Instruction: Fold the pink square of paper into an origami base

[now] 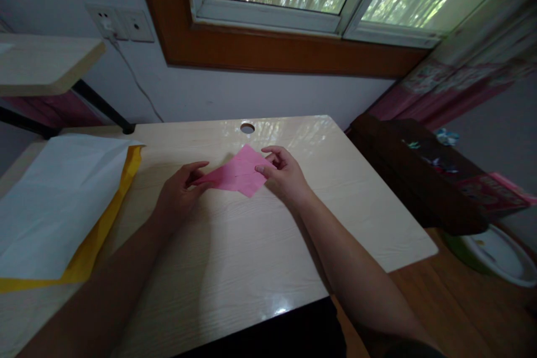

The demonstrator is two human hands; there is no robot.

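Note:
A folded piece of pink paper [241, 170] is held up a little above the pale wooden table [260, 251], between my two hands. It narrows to a point on the left and widens into a diamond shape on the right, with crease lines showing. My left hand [183, 187] pinches the narrow left end between thumb and fingers. At the right corner, my right hand [283, 170] grips the paper with the thumb on top and the fingers curled behind.
White paper [62, 196] over a yellow sheet [98, 235] lies on the table's left. A shelf [50, 64] on black legs stands behind it. The table has a round cable hole [247, 128] at the back. A dark cabinet [411, 179] and a white basin [499, 251] are at right.

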